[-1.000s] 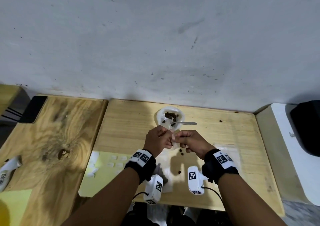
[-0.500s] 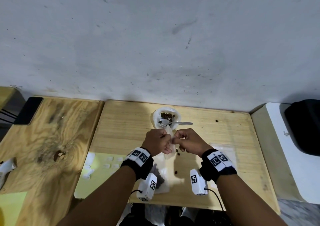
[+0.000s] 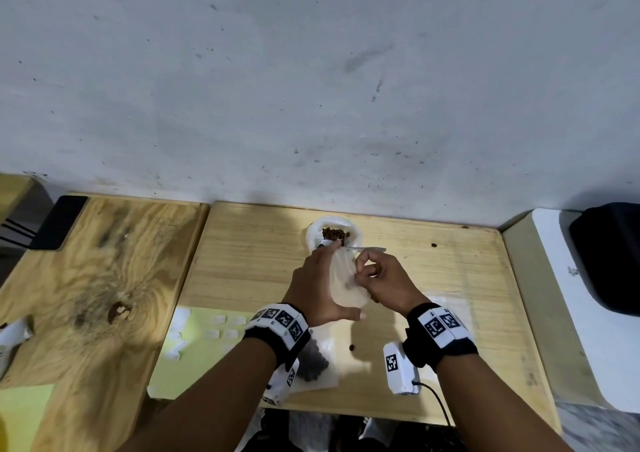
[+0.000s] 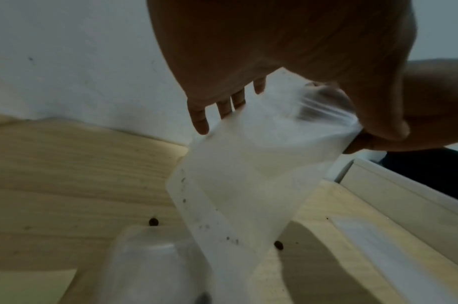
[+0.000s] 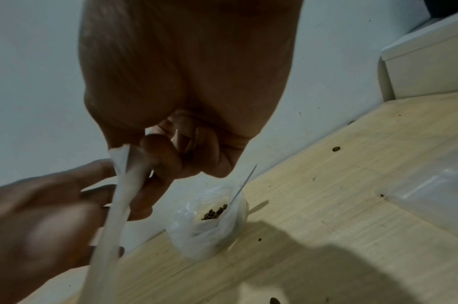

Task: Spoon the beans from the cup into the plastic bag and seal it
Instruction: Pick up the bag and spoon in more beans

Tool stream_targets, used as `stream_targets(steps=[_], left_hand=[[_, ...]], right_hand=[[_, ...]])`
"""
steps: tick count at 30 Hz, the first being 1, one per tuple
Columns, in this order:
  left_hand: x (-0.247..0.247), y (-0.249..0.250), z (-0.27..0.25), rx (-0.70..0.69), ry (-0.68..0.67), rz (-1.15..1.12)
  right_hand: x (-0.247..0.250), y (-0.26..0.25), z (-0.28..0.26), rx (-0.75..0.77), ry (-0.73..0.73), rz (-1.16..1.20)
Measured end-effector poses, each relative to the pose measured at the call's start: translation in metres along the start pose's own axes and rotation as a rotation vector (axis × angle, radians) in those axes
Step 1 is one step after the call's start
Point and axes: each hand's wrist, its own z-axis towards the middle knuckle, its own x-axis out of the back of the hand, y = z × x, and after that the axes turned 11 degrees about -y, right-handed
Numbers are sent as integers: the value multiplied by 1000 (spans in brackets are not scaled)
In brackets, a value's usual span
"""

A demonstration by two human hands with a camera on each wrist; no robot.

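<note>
A white cup [image 3: 357,236] of brown beans [image 3: 334,234] stands near the wall, a spoon handle [image 3: 369,249] sticking out to the right; the right wrist view shows this cup [image 5: 209,228] and spoon [image 5: 244,183] too. Just in front of it both hands hold up an empty translucent plastic bag [image 3: 346,289]. My left hand [image 3: 317,289] lies along the bag [image 4: 248,174] with straight fingers [image 4: 223,108] and its thumb spread at the bag's edge. My right hand [image 3: 384,278] has curled fingers and pinches the bag's top edge [image 5: 122,158].
A filled bag of beans [image 3: 313,365] lies under my left wrist near the front edge. Loose beans [image 3: 352,347] dot the wooden table [image 3: 249,261]. Flat clear bags [image 3: 446,299] lie at right. A white ledge [image 3: 571,295] borders the right side, a phone [image 3: 59,223] lies far left.
My left hand went from a curled pinch to straight fingers laid along the bag. The bag now shows spread between the hands. The right hand keeps its pinch.
</note>
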Motion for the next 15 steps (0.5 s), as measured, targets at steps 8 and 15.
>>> stream_targets(steps=[8,15], left_hand=[[0,2,-1,-102,-21,132],[-4,-4,-5,-156,-39,137]], right_hand=[[-1,2,-3,32,-105,-141],[-3,0,2,-77,-62,-494]])
